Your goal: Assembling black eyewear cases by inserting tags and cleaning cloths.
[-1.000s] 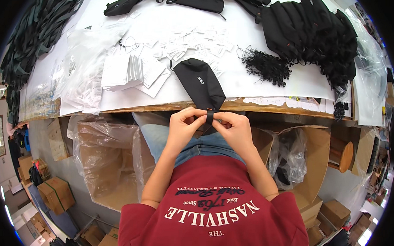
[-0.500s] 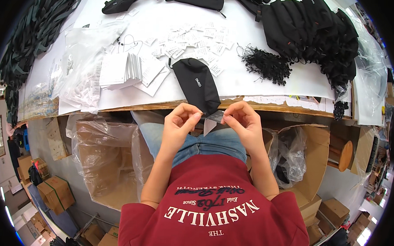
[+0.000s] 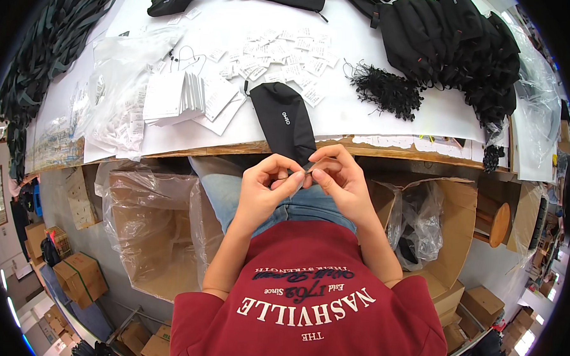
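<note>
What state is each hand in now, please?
Left hand: pinched closed by the pouch; what's held, unclear.
Right hand: likewise closed; what's held, unclear.

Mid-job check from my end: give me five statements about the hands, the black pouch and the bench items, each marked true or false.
1. The left hand and right hand are at the near end of a long black fabric pouch. True.
2. The hands are spread wide apart. False: their fingertips are close together.
3. A stack of white rectangular cards lies left of the pouch. True.
4. The heap of long dark fabric straps lies at the right side. False: it is at the left.
5. The tangled pile of thin black cords is right of the scattered small white paper labels. True.
</note>
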